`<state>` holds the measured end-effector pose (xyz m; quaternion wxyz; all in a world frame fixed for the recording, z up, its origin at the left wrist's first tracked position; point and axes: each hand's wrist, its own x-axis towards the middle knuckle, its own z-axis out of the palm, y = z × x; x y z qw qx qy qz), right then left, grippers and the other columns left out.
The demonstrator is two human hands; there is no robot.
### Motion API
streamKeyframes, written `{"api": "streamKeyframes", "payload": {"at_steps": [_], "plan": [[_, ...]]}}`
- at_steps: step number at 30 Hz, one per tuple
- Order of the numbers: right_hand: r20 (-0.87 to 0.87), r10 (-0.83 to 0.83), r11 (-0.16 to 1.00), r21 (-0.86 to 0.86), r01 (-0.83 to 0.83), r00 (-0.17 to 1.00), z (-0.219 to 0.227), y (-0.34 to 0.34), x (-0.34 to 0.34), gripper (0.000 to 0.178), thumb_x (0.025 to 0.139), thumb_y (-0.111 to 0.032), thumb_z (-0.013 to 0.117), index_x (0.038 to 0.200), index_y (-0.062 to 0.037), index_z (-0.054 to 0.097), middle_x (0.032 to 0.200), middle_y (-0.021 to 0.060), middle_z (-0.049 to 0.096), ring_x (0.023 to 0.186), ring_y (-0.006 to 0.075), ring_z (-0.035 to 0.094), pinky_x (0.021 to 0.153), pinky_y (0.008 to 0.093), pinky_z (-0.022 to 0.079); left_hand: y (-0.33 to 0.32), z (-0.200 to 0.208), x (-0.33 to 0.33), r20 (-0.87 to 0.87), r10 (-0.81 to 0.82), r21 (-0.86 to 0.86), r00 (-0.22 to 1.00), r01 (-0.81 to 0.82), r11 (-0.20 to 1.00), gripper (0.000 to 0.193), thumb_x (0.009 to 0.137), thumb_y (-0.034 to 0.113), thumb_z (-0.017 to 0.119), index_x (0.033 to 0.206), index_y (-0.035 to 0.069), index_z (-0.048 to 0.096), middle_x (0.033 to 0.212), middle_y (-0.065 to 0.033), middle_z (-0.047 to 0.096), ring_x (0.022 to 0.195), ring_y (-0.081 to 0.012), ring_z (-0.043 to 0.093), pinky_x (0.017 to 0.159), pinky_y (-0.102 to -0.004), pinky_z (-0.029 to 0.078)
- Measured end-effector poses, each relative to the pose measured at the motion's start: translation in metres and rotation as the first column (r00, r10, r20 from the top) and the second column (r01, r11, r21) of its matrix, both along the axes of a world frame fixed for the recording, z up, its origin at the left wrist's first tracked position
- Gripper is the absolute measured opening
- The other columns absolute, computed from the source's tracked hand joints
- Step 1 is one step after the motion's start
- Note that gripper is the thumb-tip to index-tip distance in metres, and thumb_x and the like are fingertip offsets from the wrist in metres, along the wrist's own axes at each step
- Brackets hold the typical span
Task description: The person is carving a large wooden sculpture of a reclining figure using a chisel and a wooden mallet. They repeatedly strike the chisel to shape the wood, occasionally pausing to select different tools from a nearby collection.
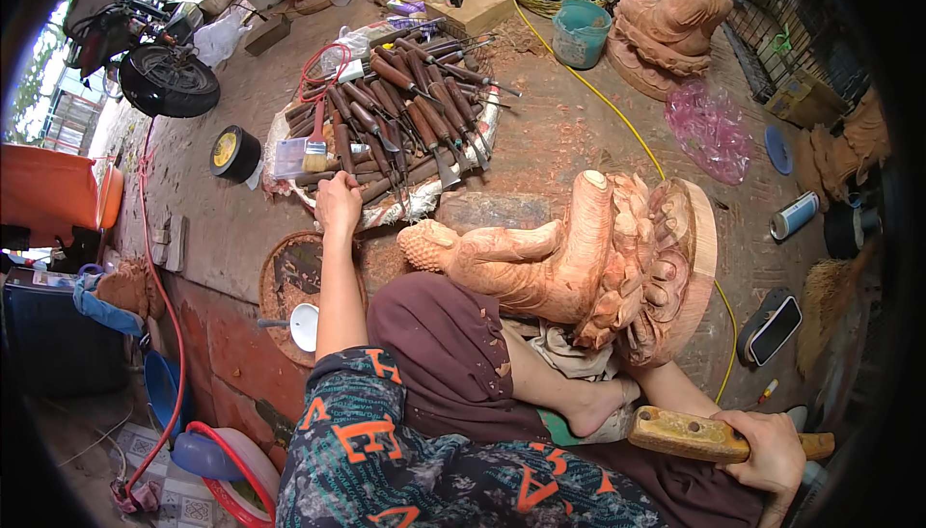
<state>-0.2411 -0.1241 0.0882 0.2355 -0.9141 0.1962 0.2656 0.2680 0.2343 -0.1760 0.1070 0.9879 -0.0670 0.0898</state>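
Note:
My left hand reaches out to the near edge of a spread of several wooden-handled carving chisels lying on a white cloth; whether its fingers hold one I cannot tell. My right hand grips a wooden mallet low at the right, beside my bare foot. A large pale wooden carved statue lies on its side across my lap, its round base facing right.
A paintbrush and black tape roll lie left of the chisels. A teal bucket, another carved figure, a pink plastic bag, a yellow cable and a phone surround me. A motorbike wheel stands far left.

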Motion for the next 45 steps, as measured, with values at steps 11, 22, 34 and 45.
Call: {"api": "streamKeyframes", "payload": {"at_steps": [11,22,34,45], "plan": [[0.01,0.005,1.0,-0.001,-0.005,1.0,0.001,0.001,0.0,0.053,0.052,-0.013,0.08,0.104,-0.0106,0.068,0.088,0.0109,0.07,0.083,0.0309,0.068,0.073,0.0377,0.054,-0.026,-0.017,0.001,-0.331,-0.337,-0.376,0.881,0.204,0.904,0.02,0.091,0.016,0.061,0.106,0.003,0.063,0.08,-0.0096,0.07,0.059,-0.0139,0.065,0.058,-0.0296,0.051],[-0.052,0.027,1.0,-0.005,-0.027,0.998,0.002,-0.001,0.003,0.054,0.052,-0.013,0.081,0.104,-0.0095,0.068,0.089,0.012,0.07,0.083,0.0309,0.068,0.073,0.0374,0.054,-0.023,-0.03,-0.005,-0.147,-0.129,-0.26,0.981,0.087,0.962,0.023,0.076,0.012,0.067,0.099,0.01,0.066,0.077,-0.0087,0.071,0.074,-0.0242,0.069,0.069,-0.0373,0.053],[-0.073,0.025,1.0,0.0,-0.025,0.997,0.004,-0.001,0.005,0.056,0.051,-0.013,0.082,0.105,-0.0098,0.067,0.091,0.0114,0.07,0.085,0.031,0.068,0.074,0.0374,0.054,-0.039,-0.005,0.026,-0.092,-0.196,-0.464,0.976,0.132,0.876,0.019,0.087,0.025,0.064,0.097,0.01,0.068,0.075,-0.0111,0.069,0.069,-0.0276,0.067,0.068,-0.0398,0.051],[-0.061,0.006,1.0,0.017,-0.005,0.998,0.004,0.001,0.009,0.058,0.05,-0.013,0.083,0.106,-0.0093,0.067,0.09,0.0117,0.07,0.085,0.0311,0.068,0.074,0.0371,0.054,-0.071,-0.021,0.096,-0.287,-0.034,-0.631,0.957,-0.163,0.758,0.029,0.074,0.016,0.073,0.103,0.011,0.07,0.081,-0.01,0.072,0.063,-0.0185,0.07,0.068,-0.0326,0.054]]}}
